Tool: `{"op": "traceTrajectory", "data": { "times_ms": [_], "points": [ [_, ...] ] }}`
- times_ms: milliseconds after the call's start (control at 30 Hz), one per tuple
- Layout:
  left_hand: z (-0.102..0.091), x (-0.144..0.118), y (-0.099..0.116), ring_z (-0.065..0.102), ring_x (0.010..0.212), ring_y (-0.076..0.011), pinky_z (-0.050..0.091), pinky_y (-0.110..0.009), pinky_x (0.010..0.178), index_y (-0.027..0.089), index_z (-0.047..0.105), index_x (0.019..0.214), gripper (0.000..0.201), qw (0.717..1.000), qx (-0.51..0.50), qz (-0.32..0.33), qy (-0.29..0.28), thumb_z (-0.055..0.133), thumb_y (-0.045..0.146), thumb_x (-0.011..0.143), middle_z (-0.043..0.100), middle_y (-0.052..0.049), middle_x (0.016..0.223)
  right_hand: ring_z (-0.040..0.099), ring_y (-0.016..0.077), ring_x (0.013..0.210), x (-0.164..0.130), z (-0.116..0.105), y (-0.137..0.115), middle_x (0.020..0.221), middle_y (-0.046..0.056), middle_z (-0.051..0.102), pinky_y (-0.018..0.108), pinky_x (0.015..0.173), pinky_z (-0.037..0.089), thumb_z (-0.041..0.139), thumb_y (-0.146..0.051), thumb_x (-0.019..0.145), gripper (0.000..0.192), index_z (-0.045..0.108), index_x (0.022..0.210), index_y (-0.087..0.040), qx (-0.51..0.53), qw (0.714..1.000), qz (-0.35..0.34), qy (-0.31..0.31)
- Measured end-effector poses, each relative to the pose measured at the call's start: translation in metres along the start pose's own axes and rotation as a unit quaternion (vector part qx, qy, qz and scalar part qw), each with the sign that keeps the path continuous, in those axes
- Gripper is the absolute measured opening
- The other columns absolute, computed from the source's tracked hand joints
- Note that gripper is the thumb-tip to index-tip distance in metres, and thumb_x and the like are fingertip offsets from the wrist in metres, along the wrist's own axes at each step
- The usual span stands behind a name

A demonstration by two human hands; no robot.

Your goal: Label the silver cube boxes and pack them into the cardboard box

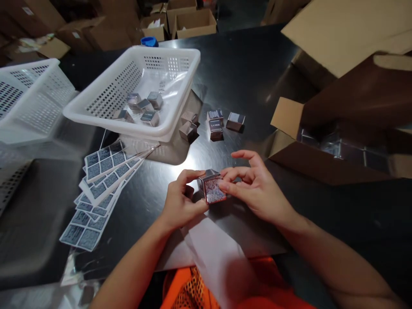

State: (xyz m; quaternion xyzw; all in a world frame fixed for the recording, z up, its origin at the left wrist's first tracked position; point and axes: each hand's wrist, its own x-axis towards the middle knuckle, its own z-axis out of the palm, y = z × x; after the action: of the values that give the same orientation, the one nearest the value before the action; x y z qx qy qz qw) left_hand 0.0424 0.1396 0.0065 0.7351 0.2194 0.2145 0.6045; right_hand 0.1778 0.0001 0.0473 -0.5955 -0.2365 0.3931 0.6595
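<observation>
Dark table (257, 73): both hands' fingers clamp small box (213, 188); label unreadable.

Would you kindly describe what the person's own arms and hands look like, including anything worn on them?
Both the left hand and the right hand are bare: no gloves, rings or watch show. The forearms are uncovered too, with no sleeves reaching into view. Below them, at the bottom edge, is an orange garment with a mesh texture.

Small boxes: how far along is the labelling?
Done, it seems: a few boxes lie in the white basket. In hand: both hands, left and right, grip one box bearing a label. Left: loose boxes on the table, more in the carton, label sheets unused.
</observation>
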Motion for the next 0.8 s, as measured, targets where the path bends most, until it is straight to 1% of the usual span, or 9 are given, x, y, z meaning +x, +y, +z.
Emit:
{"op": "traceTrajectory", "data": {
  "times_ms": [233, 400, 533, 733, 800],
  "points": [
    [0.0001, -0.0006, 0.0007, 0.034, 0.039, 0.0008, 0.024, -0.013, 0.037, 0.023, 0.066, 0.102, 0.049, 1.0, 0.012, 0.009, 0.004, 0.072, 0.01, 0.055, 0.065, 0.008, 0.077, 0.071, 0.0223, 0.102, -0.0002, 0.0002, 0.0016, 0.072, -0.006, 0.067, 0.029, 0.072, 0.061, 0.088, -0.036, 0.072, 0.065, 0.041, 0.115, -0.028, -0.004, 1.0, 0.0, 0.008],
    [-0.0009, -0.0016, -0.001, 0.035, 0.039, 0.0002, 0.024, -0.014, 0.038, 0.023, 0.066, 0.103, 0.049, 1.0, 0.011, 0.003, 0.001, 0.073, 0.011, 0.056, 0.066, 0.008, 0.077, 0.072, 0.0236, 0.097, -0.0005, 0.0006, -0.0001, 0.074, -0.006, 0.067, 0.03, 0.067, 0.06, 0.087, -0.04, 0.072, 0.064, 0.04, 0.114, -0.028, -0.017, 1.0, 0.013, 0.009],
    [-0.0007, -0.0017, -0.0033, 0.036, 0.039, 0.0006, 0.024, -0.014, 0.038, 0.024, 0.066, 0.104, 0.051, 1.0, 0.014, -0.004, -0.001, 0.071, 0.009, 0.056, 0.068, 0.007, 0.082, 0.072, 0.0231, 0.098, 0.0006, 0.0007, -0.0017, 0.073, -0.006, 0.066, 0.03, 0.07, 0.062, 0.088, -0.041, 0.071, 0.065, 0.04, 0.113, -0.028, -0.016, 1.0, 0.014, 0.009],
    [0.0006, -0.001, -0.0008, 0.035, 0.039, 0.0012, 0.024, -0.014, 0.037, 0.023, 0.066, 0.103, 0.048, 1.0, 0.016, 0.007, 0.003, 0.073, 0.012, 0.056, 0.067, 0.007, 0.081, 0.071, 0.0242, 0.101, -0.0022, 0.004, -0.0009, 0.074, -0.005, 0.066, 0.029, 0.067, 0.061, 0.088, -0.042, 0.072, 0.064, 0.041, 0.114, -0.029, -0.035, 0.999, 0.015, 0.026],
    [0.0002, -0.0003, -0.0009, 0.035, 0.038, 0.0012, 0.024, -0.014, 0.037, 0.022, 0.067, 0.103, 0.049, 1.0, 0.023, 0.009, 0.009, 0.072, 0.011, 0.056, 0.065, 0.007, 0.079, 0.07, 0.024, 0.103, -0.0028, 0.0055, 0.0017, 0.071, -0.005, 0.064, 0.029, 0.07, 0.061, 0.087, -0.041, 0.072, 0.063, 0.041, 0.114, -0.029, -0.038, 0.999, 0.004, 0.036]
  ]
}}
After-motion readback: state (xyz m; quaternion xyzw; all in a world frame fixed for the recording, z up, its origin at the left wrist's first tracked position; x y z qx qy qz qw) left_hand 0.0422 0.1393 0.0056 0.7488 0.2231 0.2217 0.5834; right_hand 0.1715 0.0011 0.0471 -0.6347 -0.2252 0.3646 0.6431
